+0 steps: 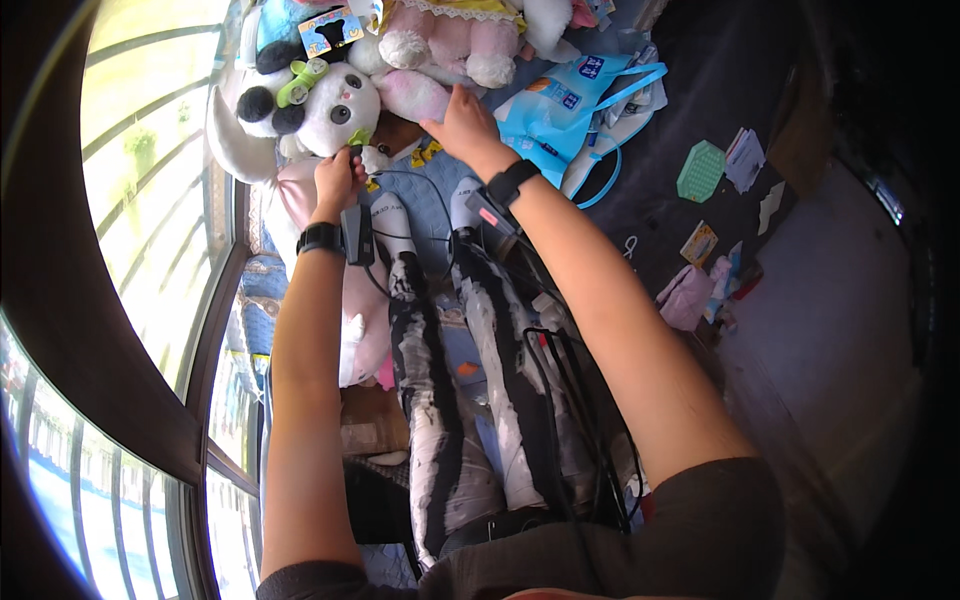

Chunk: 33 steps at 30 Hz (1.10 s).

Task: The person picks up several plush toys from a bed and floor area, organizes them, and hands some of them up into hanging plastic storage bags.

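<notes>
A white plush panda (341, 109) with black ears and a green bow (302, 81) lies among other soft toys before me. My left hand (337, 180) is closed at its lower edge, with a small black piece (354, 152) between thumb and fingers; whether this belongs to the panda cannot be told. To the right, my right hand (466, 126) has thumb and fingers about the end of a pink-and-white plush part (411, 96), perhaps a long ear. The fingertips behind it are partly hidden. Both wrists wear black straps with small boxes, and thin cables run from them.
Barred windows (150, 172) line the left side. A pink plush toy (435, 45) sits at the top, and a light-blue bag (559, 105) lies right of my right hand. My legs (427, 390) stretch forward over blue quilted fabric. A green tray (701, 171) and cards lie further right.
</notes>
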### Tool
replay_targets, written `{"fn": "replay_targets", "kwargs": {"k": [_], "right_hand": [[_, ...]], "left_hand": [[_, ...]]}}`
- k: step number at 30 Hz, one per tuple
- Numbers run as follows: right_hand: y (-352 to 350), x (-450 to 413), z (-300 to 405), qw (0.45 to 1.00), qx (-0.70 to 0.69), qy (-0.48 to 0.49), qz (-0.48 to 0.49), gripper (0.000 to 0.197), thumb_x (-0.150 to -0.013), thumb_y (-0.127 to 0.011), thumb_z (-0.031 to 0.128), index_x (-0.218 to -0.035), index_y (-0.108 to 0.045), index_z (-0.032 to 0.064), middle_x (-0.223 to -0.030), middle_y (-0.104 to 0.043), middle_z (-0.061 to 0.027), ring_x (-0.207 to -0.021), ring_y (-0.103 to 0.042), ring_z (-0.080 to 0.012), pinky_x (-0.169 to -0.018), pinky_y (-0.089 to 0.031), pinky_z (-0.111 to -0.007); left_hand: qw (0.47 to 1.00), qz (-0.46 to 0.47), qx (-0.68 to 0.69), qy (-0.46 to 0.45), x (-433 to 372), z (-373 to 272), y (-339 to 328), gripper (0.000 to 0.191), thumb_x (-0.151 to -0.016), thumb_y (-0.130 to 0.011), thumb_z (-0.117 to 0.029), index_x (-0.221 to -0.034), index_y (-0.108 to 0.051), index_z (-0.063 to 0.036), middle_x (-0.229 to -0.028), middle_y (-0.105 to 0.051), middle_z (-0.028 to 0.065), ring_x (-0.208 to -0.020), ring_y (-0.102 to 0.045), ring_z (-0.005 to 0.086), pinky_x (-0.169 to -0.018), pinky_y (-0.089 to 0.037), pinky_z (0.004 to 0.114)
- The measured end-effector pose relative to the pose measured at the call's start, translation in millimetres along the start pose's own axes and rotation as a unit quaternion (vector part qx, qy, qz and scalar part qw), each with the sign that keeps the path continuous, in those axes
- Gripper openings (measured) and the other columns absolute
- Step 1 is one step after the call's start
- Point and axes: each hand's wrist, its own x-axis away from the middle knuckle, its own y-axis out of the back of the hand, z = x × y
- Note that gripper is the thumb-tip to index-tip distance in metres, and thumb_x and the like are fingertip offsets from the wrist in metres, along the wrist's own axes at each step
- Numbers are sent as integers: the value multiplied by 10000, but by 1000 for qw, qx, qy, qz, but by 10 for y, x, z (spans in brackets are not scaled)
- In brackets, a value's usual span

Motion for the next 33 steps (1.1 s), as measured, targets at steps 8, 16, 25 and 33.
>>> {"fn": "replay_targets", "kwargs": {"k": [8, 16, 25, 33], "right_hand": [[-648, 241, 134, 967, -216, 58, 124, 152, -727, -551, 164, -776, -594, 27, -779, -605, -161, -754, -585, -308, -671, -457, -374], [-509, 905, -156, 981, -88, -136, 108, 399, -688, -609, 170, -1040, -459, 57, -1023, -503, -174, -936, -504, -346, -768, -434, -394], [-1159, 217, -147, 987, -101, -26, 122, 385, -643, -684, 187, -929, -479, 31, -931, -554, -230, -863, -550, -371, -731, -459, -411], [-108, 1221, 158, 918, -355, 95, 150, 312, -761, -597, 164, -994, -519, -28, -750, -589, -125, -611, -585, -165, -528, -457, -308]], "left_hand": [[990, 21, -138, -34, 1249, 27, 959, 149, -876, -469, -171, -863, -499, -26, -711, -526, 45, -595, -530, 130, -570, -441, 234], [986, 41, -149, -55, 1779, -53, 1087, 249, -909, -390, -154, -1081, -457, 12, -972, -576, 108, -924, -560, 177, -779, -451, 269], [994, -19, 107, -15, 2189, 230, 1044, 195, -894, -412, -157, -1019, -468, -18, -884, -569, 102, -856, -564, 209, -748, -451, 309], [932, 3, 362, -17, 2252, 324, 1150, 200, -895, -421, -194, -1026, -479, -54, -971, -572, 96, -906, -548, 191, -782, -437, 317]]}}
